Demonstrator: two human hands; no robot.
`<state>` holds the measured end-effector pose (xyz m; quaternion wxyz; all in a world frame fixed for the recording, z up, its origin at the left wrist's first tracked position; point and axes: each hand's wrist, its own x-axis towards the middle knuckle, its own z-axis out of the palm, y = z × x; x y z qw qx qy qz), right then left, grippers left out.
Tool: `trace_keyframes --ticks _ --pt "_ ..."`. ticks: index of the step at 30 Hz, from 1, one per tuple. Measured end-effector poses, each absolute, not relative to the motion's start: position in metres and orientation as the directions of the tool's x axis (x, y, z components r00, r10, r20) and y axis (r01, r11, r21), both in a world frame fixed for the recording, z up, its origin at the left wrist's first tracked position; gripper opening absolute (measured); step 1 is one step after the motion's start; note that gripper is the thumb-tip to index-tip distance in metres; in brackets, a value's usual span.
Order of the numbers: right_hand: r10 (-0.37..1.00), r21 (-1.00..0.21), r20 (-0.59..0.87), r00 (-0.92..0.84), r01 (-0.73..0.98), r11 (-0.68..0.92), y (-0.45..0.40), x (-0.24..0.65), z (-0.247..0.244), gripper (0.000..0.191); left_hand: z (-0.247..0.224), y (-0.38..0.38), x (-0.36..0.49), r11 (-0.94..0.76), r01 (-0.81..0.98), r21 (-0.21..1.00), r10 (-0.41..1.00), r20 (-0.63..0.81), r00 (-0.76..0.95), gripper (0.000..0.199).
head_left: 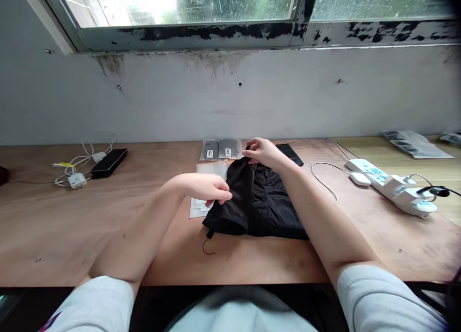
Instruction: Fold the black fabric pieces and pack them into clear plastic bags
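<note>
A black cloth garment [268,204] lies folded flat on the wooden table [65,231], with one side lifted into a raised fold. My left hand [207,188] grips that fold from the left, its fingers curled over the black edge. My right hand [262,152] pinches the garment's far upper edge. Under my left hand, a flat white-and-clear packet [207,176] lies partly beneath the cloth. A thin black cord [208,246] trails from the garment's near corner onto the wood.
Behind the garment lie two grey sealed packets [219,148] and a black phone [290,154]. Another phone [109,162] rests among white cables at left. A white power strip [392,188] sits at right, and a grey wall [216,101] backs the table.
</note>
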<state>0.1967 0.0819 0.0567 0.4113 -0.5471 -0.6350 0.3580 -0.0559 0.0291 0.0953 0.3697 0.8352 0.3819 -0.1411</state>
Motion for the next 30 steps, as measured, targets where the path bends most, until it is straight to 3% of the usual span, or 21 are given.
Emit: trace_keyframes --ticks 2,4,7,10,12,15,17,19,21,23,24,26,28,30 --pt "0.988 -0.852 0.138 -0.069 0.5 0.154 0.093 0.191 0.04 0.043 0.087 0.041 -0.062 -0.421 0.816 0.396 0.522 -0.63 0.575 0.029" --pt "0.986 -0.732 0.167 0.009 0.671 0.118 0.103 0.191 0.025 0.036 0.077 0.048 -0.064 -0.402 0.844 0.356 0.474 -0.708 0.524 0.025" --pt "0.977 -0.548 0.156 0.145 0.835 -0.036 0.117 0.201 0.006 0.034 0.06 0.054 -0.059 -0.387 0.833 0.396 0.394 -0.746 0.537 0.024" --pt "0.984 -0.438 0.004 0.18 0.884 -0.16 0.127 0.211 -0.011 0.05 0.045 0.056 -0.053 -0.418 0.804 0.423 0.365 -0.732 0.575 0.025" --pt "0.982 -0.425 -0.06 0.176 0.886 -0.185 0.13 0.215 -0.02 0.055 0.039 0.058 -0.051 -0.428 0.79 0.439 0.353 -0.724 0.593 0.025" --pt "0.992 -0.525 -0.051 0.112 0.842 -0.122 0.13 0.213 -0.025 0.037 0.034 0.067 -0.057 -0.328 0.803 0.497 0.362 -0.719 0.593 0.026" --pt "0.998 -0.635 0.005 0.058 0.771 -0.041 0.126 0.208 -0.021 0.024 0.031 0.078 -0.064 -0.232 0.806 0.545 0.442 -0.679 0.586 0.03" --pt "0.998 -0.771 0.055 0.028 0.636 0.025 0.12 0.201 -0.01 0.02 0.024 0.09 -0.069 -0.177 0.796 0.579 0.63 -0.555 0.543 0.038" --pt "0.999 -0.905 0.04 -0.026 0.423 0.047 0.11 0.195 0.007 0.019 0.014 0.102 -0.07 -0.157 0.778 0.608 0.862 -0.3 0.408 0.046" --pt "0.986 -0.983 -0.025 -0.163 0.182 0.005 0.097 0.19 0.029 0.023 0.001 0.109 -0.065 -0.155 0.673 0.723 0.968 -0.023 0.248 0.054" --pt "0.971 -0.997 -0.035 -0.238 0.079 -0.016 0.089 0.189 0.04 0.026 -0.006 0.11 -0.062 -0.161 0.551 0.819 0.975 0.044 0.219 0.058" --pt "0.946 -0.997 -0.015 -0.323 -0.07 -0.04 0.074 0.187 0.063 0.029 -0.017 0.108 -0.055 -0.117 0.216 0.969 0.948 0.044 0.316 0.069" --pt "0.952 -0.982 0.043 -0.304 -0.187 -0.016 0.061 0.188 0.081 0.028 -0.026 0.101 -0.053 0.049 -0.038 0.998 0.853 -0.022 0.522 0.084" --pt "0.969 -0.959 0.102 -0.225 -0.282 0.035 0.055 0.19 0.092 0.024 -0.032 0.091 -0.054 0.236 -0.109 0.966 0.715 -0.097 0.692 0.096"
